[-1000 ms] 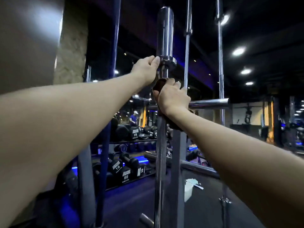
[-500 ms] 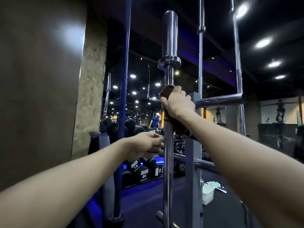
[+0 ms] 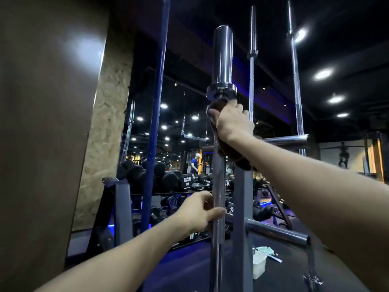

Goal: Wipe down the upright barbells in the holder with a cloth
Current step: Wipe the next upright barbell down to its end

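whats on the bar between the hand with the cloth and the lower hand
In the head view, only bare shaft: the barbell runs uncovered from the brown cloth under the right hand down to the left hand.

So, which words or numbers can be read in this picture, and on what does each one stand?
"HAMMER STRENGTH" and "15": on the end of a black dumbbell on the rack.
Labels on the lower dumbbells: too blurred to read.
Nothing readable on the barbell, the cloth or the white tub.

Both bare arms reach forward. The right hand [image 3: 232, 123], raised toward one o'clock, has its fingers curled tight (knuckles facing the camera); the left hand [image 3: 196, 211], lower at six o'clock, curls in a looser grasp.
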`<action>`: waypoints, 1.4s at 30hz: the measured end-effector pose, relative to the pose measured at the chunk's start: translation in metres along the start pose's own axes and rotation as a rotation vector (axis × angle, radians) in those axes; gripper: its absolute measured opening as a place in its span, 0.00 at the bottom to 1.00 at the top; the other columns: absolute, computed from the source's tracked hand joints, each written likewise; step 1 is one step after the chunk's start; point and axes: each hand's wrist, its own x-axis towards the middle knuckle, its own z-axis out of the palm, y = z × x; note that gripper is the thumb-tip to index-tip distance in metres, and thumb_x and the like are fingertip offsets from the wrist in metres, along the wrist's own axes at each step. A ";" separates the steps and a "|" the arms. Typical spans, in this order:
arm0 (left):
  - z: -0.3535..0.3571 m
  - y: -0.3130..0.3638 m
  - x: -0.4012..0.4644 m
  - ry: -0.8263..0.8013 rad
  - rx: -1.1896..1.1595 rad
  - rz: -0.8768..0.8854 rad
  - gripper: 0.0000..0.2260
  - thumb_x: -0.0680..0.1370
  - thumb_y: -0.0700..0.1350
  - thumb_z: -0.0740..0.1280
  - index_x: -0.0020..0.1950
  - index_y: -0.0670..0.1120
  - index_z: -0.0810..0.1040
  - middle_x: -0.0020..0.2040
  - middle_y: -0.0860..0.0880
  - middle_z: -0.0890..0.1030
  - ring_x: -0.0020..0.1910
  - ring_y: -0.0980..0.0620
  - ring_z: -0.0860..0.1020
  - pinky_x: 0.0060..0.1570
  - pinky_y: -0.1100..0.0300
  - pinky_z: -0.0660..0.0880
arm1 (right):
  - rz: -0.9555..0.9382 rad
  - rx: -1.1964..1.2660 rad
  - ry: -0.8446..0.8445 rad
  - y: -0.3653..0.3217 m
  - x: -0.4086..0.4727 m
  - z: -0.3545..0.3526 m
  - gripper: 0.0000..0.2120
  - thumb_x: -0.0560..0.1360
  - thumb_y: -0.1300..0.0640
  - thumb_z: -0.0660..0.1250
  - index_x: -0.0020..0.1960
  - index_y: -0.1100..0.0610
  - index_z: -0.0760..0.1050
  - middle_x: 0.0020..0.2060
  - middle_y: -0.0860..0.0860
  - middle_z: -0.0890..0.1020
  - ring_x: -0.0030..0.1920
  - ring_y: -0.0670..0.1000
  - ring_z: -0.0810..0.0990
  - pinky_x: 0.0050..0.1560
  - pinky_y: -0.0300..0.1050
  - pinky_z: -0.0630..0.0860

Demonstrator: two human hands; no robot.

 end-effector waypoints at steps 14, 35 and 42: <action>0.006 -0.001 0.004 0.077 0.013 -0.009 0.09 0.71 0.46 0.75 0.47 0.46 0.78 0.45 0.43 0.82 0.46 0.44 0.83 0.44 0.47 0.81 | -0.120 -0.047 0.027 0.024 -0.029 0.021 0.26 0.80 0.40 0.53 0.64 0.61 0.61 0.59 0.58 0.71 0.58 0.60 0.73 0.47 0.51 0.67; 0.008 -0.017 0.015 0.112 -0.055 -0.007 0.10 0.70 0.49 0.75 0.43 0.47 0.77 0.44 0.45 0.82 0.48 0.43 0.82 0.48 0.44 0.80 | -0.030 -0.164 0.097 -0.008 0.018 0.013 0.29 0.79 0.40 0.54 0.69 0.61 0.57 0.63 0.58 0.67 0.61 0.62 0.73 0.54 0.52 0.68; 0.011 -0.010 0.013 0.119 -0.073 -0.026 0.10 0.70 0.47 0.76 0.40 0.48 0.75 0.40 0.48 0.80 0.51 0.42 0.81 0.51 0.45 0.79 | -0.084 -0.233 0.068 0.022 -0.053 0.035 0.25 0.78 0.44 0.58 0.65 0.61 0.59 0.60 0.58 0.67 0.58 0.62 0.72 0.45 0.51 0.64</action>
